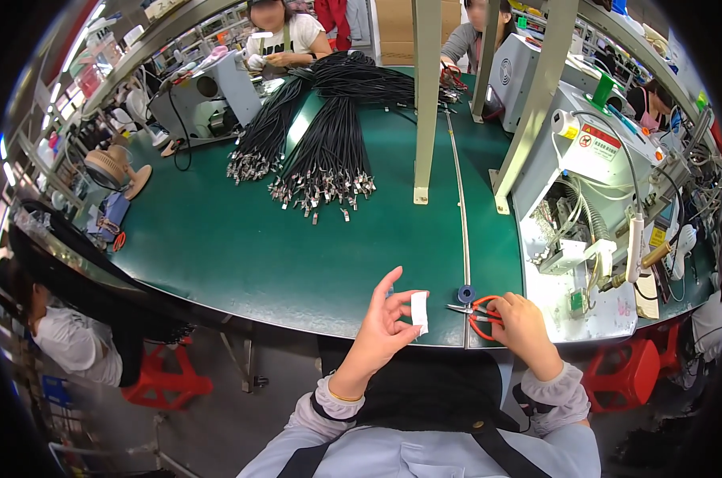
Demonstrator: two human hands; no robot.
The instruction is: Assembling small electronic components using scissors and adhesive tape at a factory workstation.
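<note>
My left hand (pixel 383 323) is raised above the table's front edge. It pinches a small white strip (pixel 420 312) between thumb and fingers, with the index finger stretched upward. To its right, my right hand (pixel 523 328) grips small pliers with orange handles (pixel 479 304), their metal jaws pointing left toward the strip without touching it. Just beyond the jaws sits a small dark-blue ring-shaped roll (pixel 466 294) beside a long metal strip (pixel 461 199) that runs away across the green table (pixel 297 263).
Black cables with metal ends (pixel 329 143) lie heaped at the far middle. Metal posts (pixel 425 111) stand on the table. A lit machine (pixel 576 207) occupies the right; a fan (pixel 110 167) and orange-handled scissors (pixel 119 241) lie left. Two people sit opposite. Red stools (pixel 166 378) flank me.
</note>
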